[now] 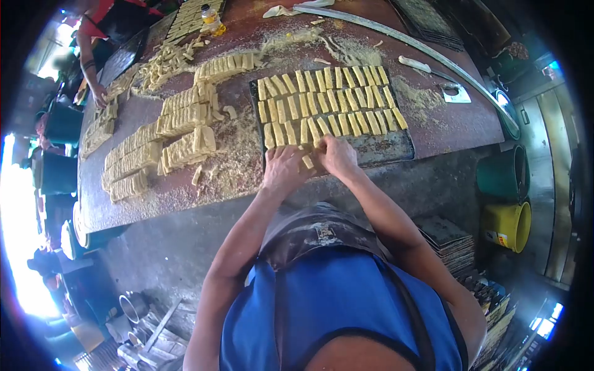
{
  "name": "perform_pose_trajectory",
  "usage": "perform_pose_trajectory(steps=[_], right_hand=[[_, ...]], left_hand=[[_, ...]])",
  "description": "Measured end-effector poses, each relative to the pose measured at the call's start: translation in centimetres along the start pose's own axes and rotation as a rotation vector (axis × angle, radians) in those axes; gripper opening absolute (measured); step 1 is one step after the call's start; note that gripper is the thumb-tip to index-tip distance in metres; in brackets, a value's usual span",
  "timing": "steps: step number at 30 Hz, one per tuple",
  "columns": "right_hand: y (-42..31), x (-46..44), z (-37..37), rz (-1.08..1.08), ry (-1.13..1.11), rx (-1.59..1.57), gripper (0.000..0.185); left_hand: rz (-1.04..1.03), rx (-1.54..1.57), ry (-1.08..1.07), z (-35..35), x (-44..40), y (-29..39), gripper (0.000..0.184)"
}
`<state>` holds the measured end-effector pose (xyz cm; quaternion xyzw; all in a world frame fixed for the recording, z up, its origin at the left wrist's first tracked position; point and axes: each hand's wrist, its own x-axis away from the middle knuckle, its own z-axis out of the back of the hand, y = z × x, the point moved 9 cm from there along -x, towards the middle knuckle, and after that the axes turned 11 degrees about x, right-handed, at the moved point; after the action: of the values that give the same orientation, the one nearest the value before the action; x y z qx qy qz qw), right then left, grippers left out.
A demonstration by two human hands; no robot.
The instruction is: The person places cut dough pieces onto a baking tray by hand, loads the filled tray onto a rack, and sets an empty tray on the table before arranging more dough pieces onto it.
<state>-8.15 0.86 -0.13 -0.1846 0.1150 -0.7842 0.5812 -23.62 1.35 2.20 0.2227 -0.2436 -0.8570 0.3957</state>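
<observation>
A dark baking tray (396, 151) lies on the table near its front edge, with dough sticks (334, 102) set on it in three rows. At the tray's front left corner my left hand (286, 167) is closed, and a short dough stick (308, 162) shows at its fingers. My right hand (337, 156) is beside it, its fingers pinched on the end of a dough stick (314, 131) in the nearest row. The undersides of both hands are hidden, so their exact grip is partly unseen.
Stacked dough strips (185, 111) and scattered flour cover the left of the table (458, 130). A long metal strip (396, 34), a knife (416, 63) and a scraper (456, 94) lie right. Another person's hand (99, 96) is far left. A yellow bucket (507, 226) stands right.
</observation>
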Motion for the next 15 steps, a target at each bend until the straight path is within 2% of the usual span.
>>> perform_pose_trajectory(steps=[3, 5, 7, 8, 10, 11, 12, 14, 15], right_hand=[[0.9, -0.3, -1.4, 0.039, -0.057, 0.021, 0.025], [1.6, -0.4, -1.7, 0.093, 0.006, -0.017, 0.022], [1.9, -0.6, -2.0, 0.083, 0.012, -0.066, 0.021], [1.9, -0.6, -2.2, 0.087, 0.023, -0.108, 0.020], [1.4, -0.2, -1.8, 0.071, 0.041, -0.148, 0.016], [0.9, -0.1, -2.0, 0.123, 0.049, -0.146, 0.015], [0.4, -0.2, -2.1, 0.178, 0.060, -0.138, 0.015], [0.3, -0.3, -2.4, 0.157, 0.077, -0.115, 0.015], [0.2, -0.3, -2.7, 0.152, 0.043, -0.114, 0.013]], left_hand=[[-0.048, -0.077, -0.088, -0.9, -0.7, 0.0, 0.040], [-0.078, -0.115, -0.149, -1.4, -0.7, 0.0, 0.035], [-0.282, -0.295, -0.196, -1.4, -0.6, 1.9, 0.024], [-0.303, -0.297, -0.216, -1.3, -0.9, 2.0, 0.024], [-0.107, -0.148, -0.216, -0.2, -2.3, 0.4, 0.020], [-0.001, 0.143, -0.187, 1.1, -2.9, -0.3, 0.024], [-0.022, 0.141, -0.207, 1.9, -3.7, 0.5, 0.024], [0.414, 0.183, -0.358, 1.8, -3.9, -2.1, 0.026], [0.405, 0.114, -0.400, 0.8, -4.4, -3.1, 0.028]])
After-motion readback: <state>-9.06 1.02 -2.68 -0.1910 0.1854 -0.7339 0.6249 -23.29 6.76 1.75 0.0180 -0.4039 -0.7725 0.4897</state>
